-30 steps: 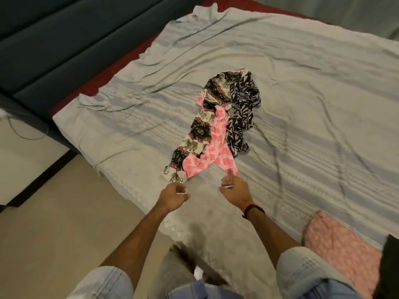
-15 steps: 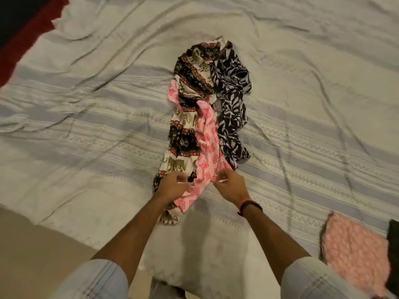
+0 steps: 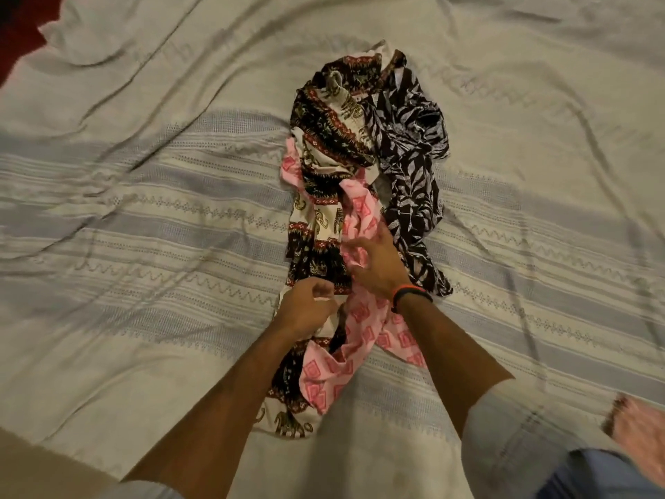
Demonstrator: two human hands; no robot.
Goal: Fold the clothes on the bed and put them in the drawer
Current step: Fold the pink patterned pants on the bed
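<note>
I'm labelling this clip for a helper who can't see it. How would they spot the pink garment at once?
On the striped bedspread, one tangled pile of three garments lies in the middle. The pink garment runs through its centre, with the elephant-print garment on its left and the black-and-white leaf-print garment on its right. It alone is pink with red squares, and both hands are on it.

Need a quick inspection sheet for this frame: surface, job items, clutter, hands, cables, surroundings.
Surface: striped bedspread, wrinkled.
Job's things: pink garment, elephant-print garment and black leaf-print garment, tangled in one unfolded pile.
Clutter: pink item at right edge, blurred.
Grips: left hand curled at the pile's edge, what it holds unclear; right hand grips the pink garment.
Cables: nothing seen.
Surroundings: floor at lower left; drawer not in view.
</note>
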